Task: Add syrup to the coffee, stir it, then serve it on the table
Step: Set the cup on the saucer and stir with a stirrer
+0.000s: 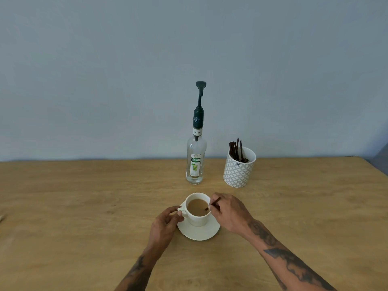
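Observation:
A white cup of milky coffee stands on a white saucer near the middle of the wooden table. My left hand pinches the cup's handle on its left side. My right hand grips a thin dark stir stick, whose lower end dips into the coffee at the cup's right rim. Behind the cup stands a clear syrup bottle with a dark green pump on top, upright and untouched.
A white patterned pot holding several dark stir sticks stands right of the bottle. The table ends at a grey-blue wall behind. A small pale object shows at the far left edge.

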